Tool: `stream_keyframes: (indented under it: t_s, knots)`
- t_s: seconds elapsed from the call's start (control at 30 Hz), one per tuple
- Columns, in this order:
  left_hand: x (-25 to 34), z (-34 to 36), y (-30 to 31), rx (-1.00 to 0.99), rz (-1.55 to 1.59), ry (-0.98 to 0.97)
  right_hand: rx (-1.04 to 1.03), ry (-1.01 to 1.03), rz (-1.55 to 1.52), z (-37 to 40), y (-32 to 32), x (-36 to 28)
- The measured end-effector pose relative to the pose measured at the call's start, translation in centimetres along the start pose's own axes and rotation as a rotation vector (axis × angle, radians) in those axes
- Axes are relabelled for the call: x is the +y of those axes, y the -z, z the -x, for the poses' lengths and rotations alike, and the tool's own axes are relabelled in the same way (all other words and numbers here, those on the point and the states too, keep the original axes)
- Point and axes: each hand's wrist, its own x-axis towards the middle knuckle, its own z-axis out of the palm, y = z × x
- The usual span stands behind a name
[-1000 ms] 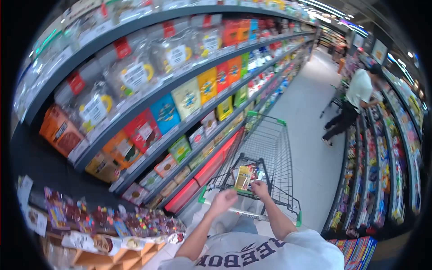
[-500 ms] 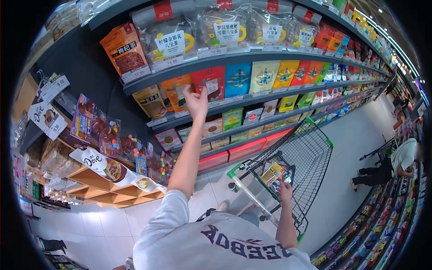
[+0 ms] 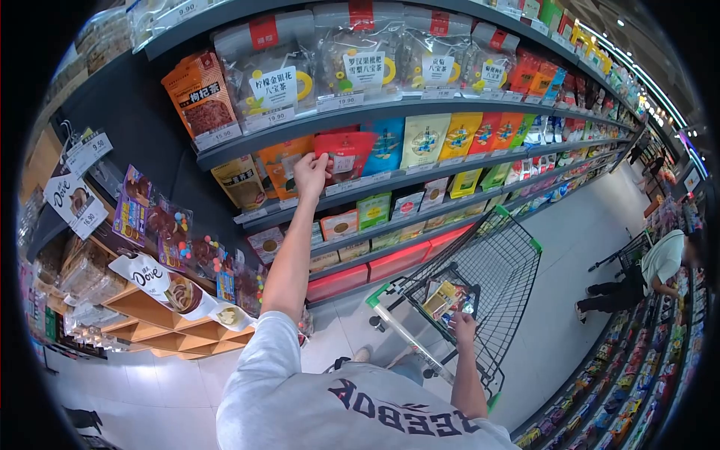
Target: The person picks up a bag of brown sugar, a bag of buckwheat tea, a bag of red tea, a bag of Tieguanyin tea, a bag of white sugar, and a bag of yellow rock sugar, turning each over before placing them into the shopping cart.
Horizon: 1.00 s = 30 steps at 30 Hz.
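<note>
My left hand [image 3: 310,172] is raised to the second shelf and grips the top left corner of a red pouch [image 3: 346,154], which leans forward off the shelf row. An orange pouch [image 3: 278,168] stands just left of it and a blue one [image 3: 388,144] just right. My right hand [image 3: 463,328] rests low on the rear basket rim of the green-trimmed shopping cart [image 3: 504,264], fingers curled on the wire. Several small packets [image 3: 445,299] lie in the cart's child seat by that hand.
Long grey shelves [image 3: 420,174] of snack pouches run away to the right. A wooden Dove chocolate display [image 3: 160,292] stands at the left. Another person [image 3: 651,271] crouches by a cart down the aisle. More shelving [image 3: 637,375] lines the right side.
The view swung from the cart to the shelf. My left hand rose from the cart handle, reached the second shelf and closed on the red pouch. My right hand stayed on the cart.
</note>
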Motion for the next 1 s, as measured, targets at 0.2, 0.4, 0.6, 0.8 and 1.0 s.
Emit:
stream_keyframes:
  t_s: [0.2, 0.4, 0.6, 0.8, 1.0]
  knots:
    - [4.5, 4.1, -1.1, 0.008, 0.116, -0.190, -0.036, -0.009, 0.022, -0.1, 0.2, 0.1]
    - [7.9, 12.7, -2.1, 0.013, -0.144, -0.383, 0.014, 0.127, 0.026, -0.6, -0.1, 0.7]
    - [2.6, 20.1, -3.7, -0.329, 0.456, 0.368, -0.129, 0.327, 0.117, 5.0, -3.0, -7.8]
    - [0.0, 24.4, -5.8, -0.314, 0.536, 0.587, -0.560, 0.181, -0.471, 12.4, -6.6, -15.2]
    - [-0.7, 25.3, -6.0, -0.361, 0.524, 0.616, -0.468, 0.287, -0.278, 14.4, -7.8, -15.6]
